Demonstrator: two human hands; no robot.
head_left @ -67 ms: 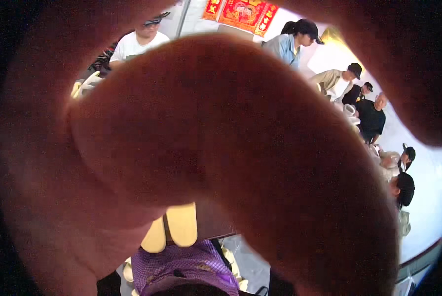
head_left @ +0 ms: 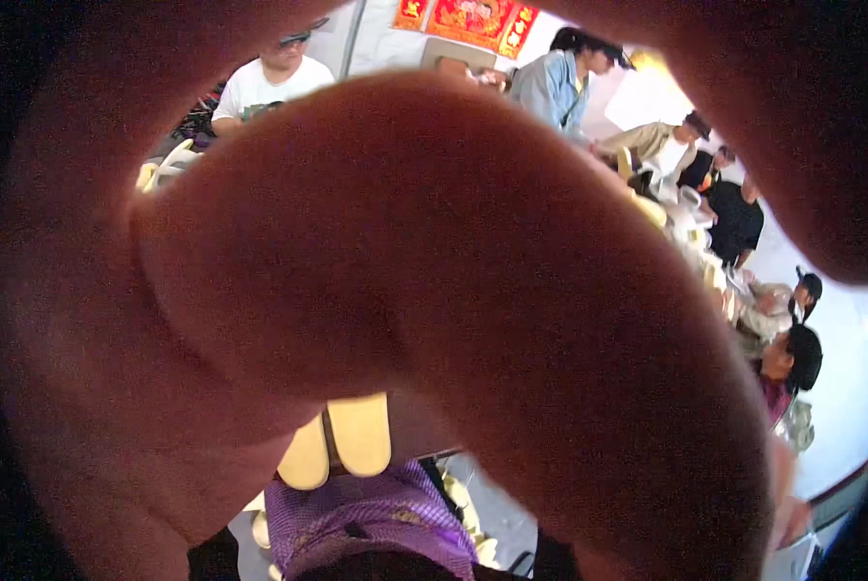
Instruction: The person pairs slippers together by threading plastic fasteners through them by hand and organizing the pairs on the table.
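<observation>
A hand, seemingly my left hand [head_left: 405, 232] as its palm side comes in from the left, lies right against the lens, dark red and blurred. One thick bent finger arches across most of the view, and another part of a hand shows along the top and upper right. Whether it holds anything cannot be made out. Below the arch, two pale yellow flat pieces [head_left: 359, 436] with rounded ends, like shoe soles, lie side by side on a dark brown surface [head_left: 410, 431]. Nothing I can make out as my right hand shows.
Purple mesh cloth [head_left: 376, 508] spreads at the lower middle, with more pale yellow pieces [head_left: 463, 504] beside it. At far left sits a person in a white shirt [head_left: 279, 82]. Several people, one in a blue shirt [head_left: 550, 87], line the right beside a row of white and yellow items [head_left: 686, 218].
The surroundings have shifted slightly, showing more of the row at right. A blurred pinkish shape has appeared at the lower right edge. The hand over the lens has hardly moved.
</observation>
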